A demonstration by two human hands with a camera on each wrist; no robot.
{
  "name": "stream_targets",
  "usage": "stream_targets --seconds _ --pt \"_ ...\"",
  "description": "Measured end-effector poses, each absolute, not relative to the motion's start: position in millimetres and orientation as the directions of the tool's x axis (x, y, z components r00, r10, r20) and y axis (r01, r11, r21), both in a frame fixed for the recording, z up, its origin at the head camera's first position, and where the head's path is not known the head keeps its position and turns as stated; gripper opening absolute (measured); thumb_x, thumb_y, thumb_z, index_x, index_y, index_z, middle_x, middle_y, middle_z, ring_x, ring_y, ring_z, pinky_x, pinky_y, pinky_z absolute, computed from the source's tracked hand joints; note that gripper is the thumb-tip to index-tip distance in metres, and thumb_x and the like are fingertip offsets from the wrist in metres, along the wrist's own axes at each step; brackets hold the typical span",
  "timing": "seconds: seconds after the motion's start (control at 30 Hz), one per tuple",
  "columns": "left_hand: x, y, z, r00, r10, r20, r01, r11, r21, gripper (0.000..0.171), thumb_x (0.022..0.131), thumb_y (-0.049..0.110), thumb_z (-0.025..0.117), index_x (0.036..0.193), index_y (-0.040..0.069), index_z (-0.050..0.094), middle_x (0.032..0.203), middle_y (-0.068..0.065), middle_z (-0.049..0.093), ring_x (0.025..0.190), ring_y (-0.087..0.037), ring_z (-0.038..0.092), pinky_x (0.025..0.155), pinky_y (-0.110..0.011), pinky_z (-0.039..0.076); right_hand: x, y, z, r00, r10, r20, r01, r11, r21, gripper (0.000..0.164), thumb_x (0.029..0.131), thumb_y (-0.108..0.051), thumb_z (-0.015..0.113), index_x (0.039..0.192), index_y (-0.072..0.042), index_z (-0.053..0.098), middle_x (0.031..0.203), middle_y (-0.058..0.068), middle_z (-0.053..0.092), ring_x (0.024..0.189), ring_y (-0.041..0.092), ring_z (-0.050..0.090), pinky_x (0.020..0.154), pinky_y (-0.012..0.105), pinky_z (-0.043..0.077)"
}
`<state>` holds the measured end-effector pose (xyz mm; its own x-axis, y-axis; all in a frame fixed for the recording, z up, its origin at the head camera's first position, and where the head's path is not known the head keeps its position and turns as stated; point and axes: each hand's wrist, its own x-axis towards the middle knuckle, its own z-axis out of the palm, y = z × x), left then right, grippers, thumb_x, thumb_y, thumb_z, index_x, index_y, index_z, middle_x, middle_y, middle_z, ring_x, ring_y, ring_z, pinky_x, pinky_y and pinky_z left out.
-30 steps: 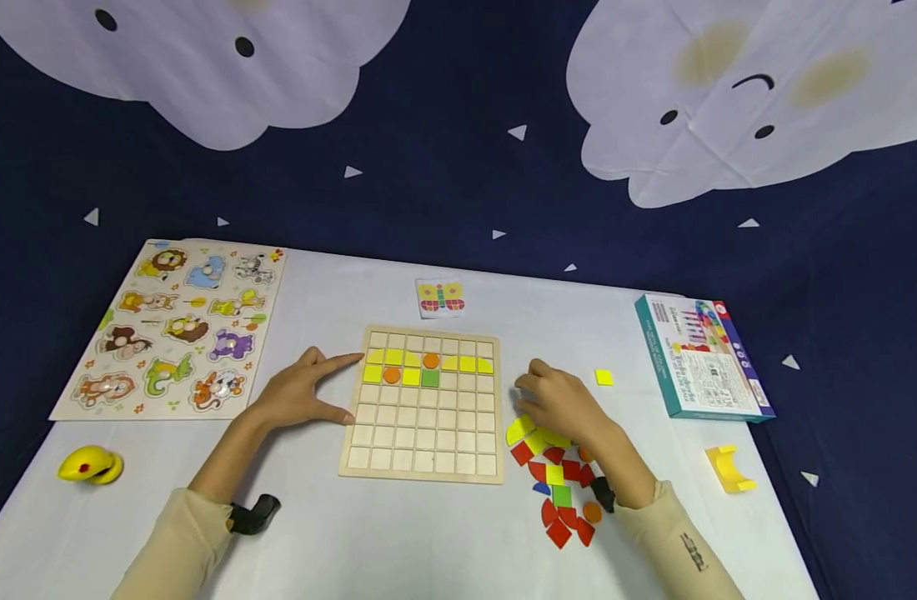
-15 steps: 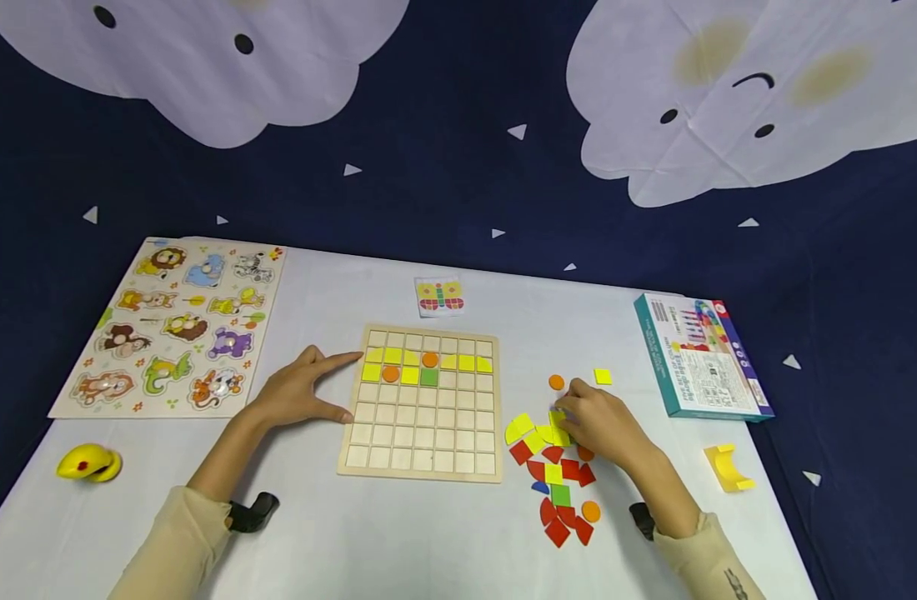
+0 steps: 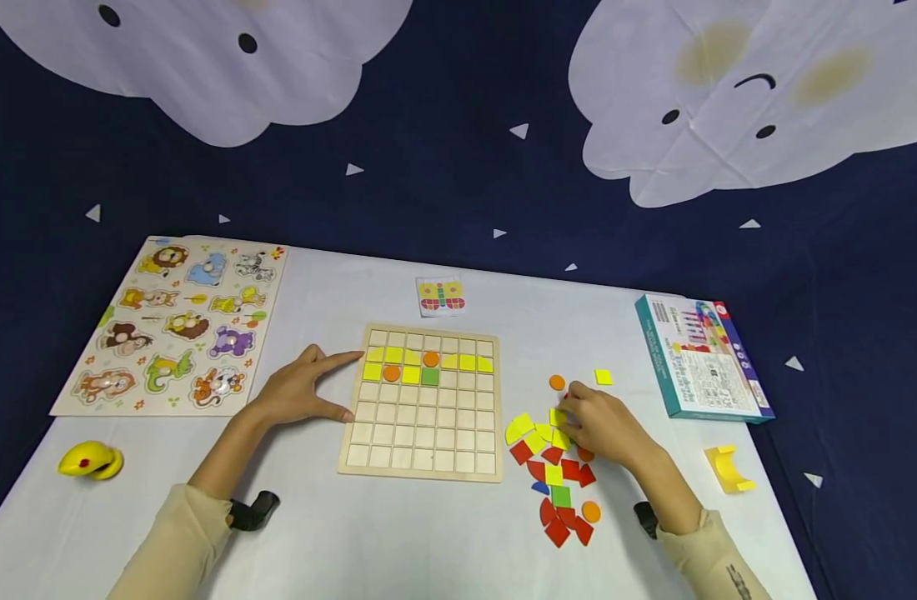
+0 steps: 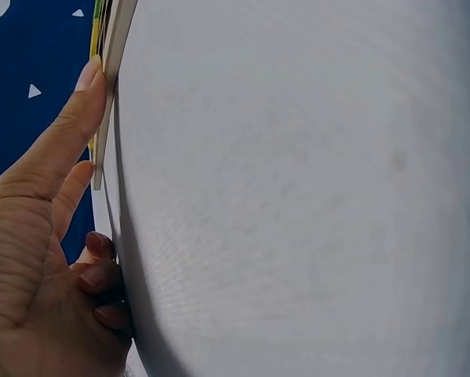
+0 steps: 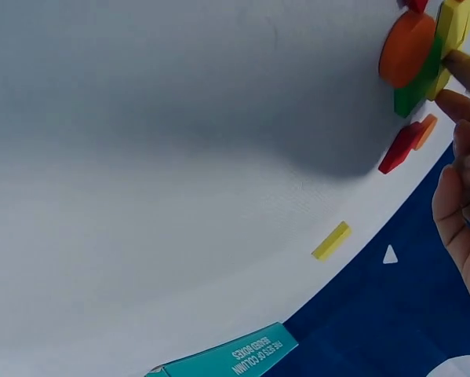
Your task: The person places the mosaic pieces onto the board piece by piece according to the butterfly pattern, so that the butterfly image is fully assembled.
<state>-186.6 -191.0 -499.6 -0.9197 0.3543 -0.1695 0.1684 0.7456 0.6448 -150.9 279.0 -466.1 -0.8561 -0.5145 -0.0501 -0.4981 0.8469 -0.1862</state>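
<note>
A wooden grid board (image 3: 421, 465) lies in the middle of the table. Its second and third rows bear yellow tiles, two orange discs and a green square tile (image 3: 429, 377). My left hand (image 3: 293, 390) spans the board's left edge with thumb and index finger spread, both tips at the rim; the other fingers curl underneath in the left wrist view. At the loose tiles to the board's right, my right hand (image 3: 603, 423) pinches a yellow square tile (image 3: 557, 417) between thumb and fingertips. A red tile (image 3: 566, 397) shows just past those fingers.
Red, yellow, green, blue and orange tiles lie below the right hand. A yellow square (image 3: 603, 377) and an orange disc (image 3: 557, 382) lie apart. Around stand a butterfly card (image 3: 440, 297), animal puzzle (image 3: 169, 333), teal box (image 3: 704, 358), yellow toy (image 3: 91, 461) and yellow curved piece (image 3: 727, 469).
My right hand has moved right from beside the board to the tiles, uncovering an orange disc above the pile. A red tile now shows by its fingers. The left hand stays put.
</note>
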Motion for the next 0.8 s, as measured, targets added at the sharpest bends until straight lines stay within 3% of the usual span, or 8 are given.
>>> stream_targets --seconds 0.33,0.5,0.8 --pt "-185 -191 -500 -0.925 0.348 -0.155 0.173 0.746 0.643 0.100 0.059 0.049 0.092 0.147 0.024 0.050 0.090 -0.005 0.038 0.072 -0.018 0.036 0.062 -0.031 0.031 -162 271 -460 -0.863 -0.503 -0.043 -0.490 0.854 -0.174 0.032 0.076 -0.025 0.085 0.098 -0.003 0.076 0.087 0.003 0.052 0.071 0.013 0.048 0.066 0.027 0.046" --pt "-185 -192 -500 -0.925 0.349 -0.150 0.174 0.740 0.649 0.100 0.060 0.049 0.091 0.147 0.024 0.050 0.090 -0.005 0.037 0.071 -0.018 0.035 0.062 -0.031 0.030 -170 253 -456 -0.855 -0.517 -0.027 -0.504 0.843 -0.185 0.033 0.076 -0.025 0.085 0.099 -0.003 0.076 0.088 0.004 0.056 0.071 0.014 0.049 0.067 0.027 0.048" --pt "-185 -191 -499 -0.925 0.351 -0.147 0.178 0.742 0.647 0.099 0.060 0.049 0.091 0.146 0.023 0.051 0.090 -0.005 0.037 0.071 -0.018 0.035 0.062 -0.031 0.029 -187 212 -452 -0.808 -0.589 -0.023 -0.575 0.796 -0.189 0.033 0.078 -0.024 0.084 0.101 -0.003 0.076 0.086 0.002 0.056 0.070 0.012 0.047 0.066 0.025 0.046"
